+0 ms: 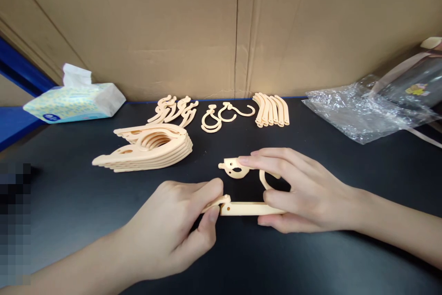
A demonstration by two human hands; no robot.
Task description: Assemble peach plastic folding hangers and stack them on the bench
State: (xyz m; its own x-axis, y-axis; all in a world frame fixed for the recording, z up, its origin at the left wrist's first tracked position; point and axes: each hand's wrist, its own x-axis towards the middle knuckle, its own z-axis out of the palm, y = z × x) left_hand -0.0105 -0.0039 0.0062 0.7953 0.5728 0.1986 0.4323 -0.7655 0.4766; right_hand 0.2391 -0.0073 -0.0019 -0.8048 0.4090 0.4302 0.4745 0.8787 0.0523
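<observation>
My left hand (179, 226) pinches a small curved cream piece (219, 201) between thumb and finger. Its end meets the left end of a straight cream arm (241, 209), which has a small hole there. My right hand (304, 193) grips that arm near its right end with thumb and fingers. The index finger of this hand touches a cream plate with holes (236, 169) just behind the arm. Partly hidden by my right fingers, a curved cream hook (264, 180) shows between the plate and the hand.
Behind my hands, a stack of cream clip-shaped pieces (148, 154), small curved pieces (172, 110), hooks (211, 120) and arms (271, 110) lie on the black table (79, 203). A tissue box (76, 101) stands back left; clear plastic bags (362, 111) lie right. Cardboard (172, 32) stands behind.
</observation>
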